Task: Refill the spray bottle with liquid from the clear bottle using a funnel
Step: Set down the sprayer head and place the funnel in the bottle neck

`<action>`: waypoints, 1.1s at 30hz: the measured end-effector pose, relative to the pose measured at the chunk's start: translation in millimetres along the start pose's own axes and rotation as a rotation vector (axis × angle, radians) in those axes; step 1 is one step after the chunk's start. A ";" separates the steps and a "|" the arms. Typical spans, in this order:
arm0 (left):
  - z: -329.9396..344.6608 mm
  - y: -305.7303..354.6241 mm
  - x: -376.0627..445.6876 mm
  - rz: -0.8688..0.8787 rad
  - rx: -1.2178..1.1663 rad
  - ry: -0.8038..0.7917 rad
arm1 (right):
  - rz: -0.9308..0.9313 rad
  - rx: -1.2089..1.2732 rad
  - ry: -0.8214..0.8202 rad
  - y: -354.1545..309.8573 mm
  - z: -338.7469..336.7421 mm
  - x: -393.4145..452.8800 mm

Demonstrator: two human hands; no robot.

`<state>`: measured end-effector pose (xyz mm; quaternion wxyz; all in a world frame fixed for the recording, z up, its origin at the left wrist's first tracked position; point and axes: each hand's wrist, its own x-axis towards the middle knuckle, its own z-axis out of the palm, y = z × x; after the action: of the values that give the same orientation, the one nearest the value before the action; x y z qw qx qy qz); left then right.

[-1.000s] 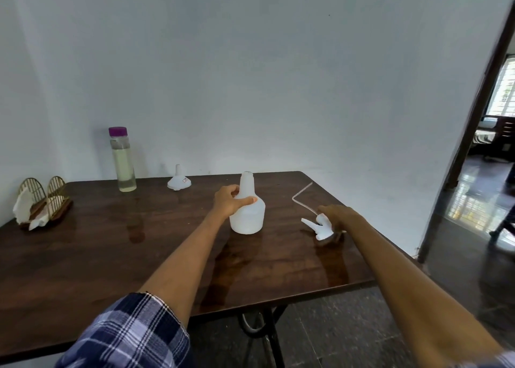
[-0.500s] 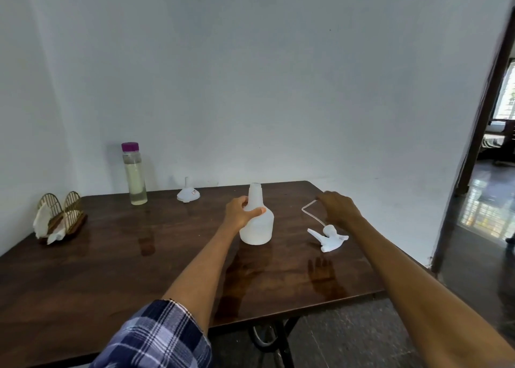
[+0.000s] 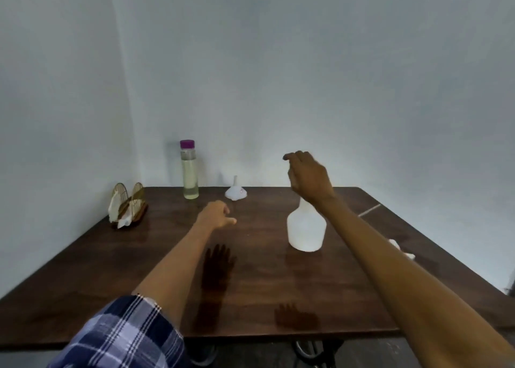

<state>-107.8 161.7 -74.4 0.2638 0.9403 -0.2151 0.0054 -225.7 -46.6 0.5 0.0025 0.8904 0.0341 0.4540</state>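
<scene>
Spray bottle [image 3: 306, 229] stands uncapped mid-worktop [image 3: 83, 278], neck hidden behind the right wrist. Right hand [image 3: 308, 176] hangs above it, grip loose and empty; left hand [image 3: 216, 214] likewise, reaching toward the funnel [image 3: 235, 192] beside the clear bottle [image 3: 189, 171]. Spray head [image 3: 401, 249] is mostly hidden.

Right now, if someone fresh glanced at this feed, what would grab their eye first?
Probably the two bare hands over the dark table: the right hand raised above the white spray bottle, which stands open-necked, and the left hand reaching toward the back. There, near the wall, stand the clear bottle with its purple cap and the small white funnel, mouth down. Neither hand holds anything.
</scene>
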 end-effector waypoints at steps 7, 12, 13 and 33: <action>-22.3 -95.4 46.2 -0.129 0.325 0.034 | 0.002 -0.018 -0.340 -48.2 122.9 35.7; -45.2 -120.5 115.7 -0.194 0.521 -0.006 | 0.284 0.004 -0.547 -31.5 212.5 74.2; -47.7 -124.3 128.2 -0.215 0.552 -0.037 | 0.374 0.029 -0.578 -26.8 228.7 79.0; -32.9 -124.9 167.3 -0.363 0.637 0.007 | 0.531 0.081 -0.763 -28.8 300.3 90.8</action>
<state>98.3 206.9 -87.0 -0.0445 0.9981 -0.0311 0.0285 68.6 -4.2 -103.6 -0.1361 0.9710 -0.1809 0.0772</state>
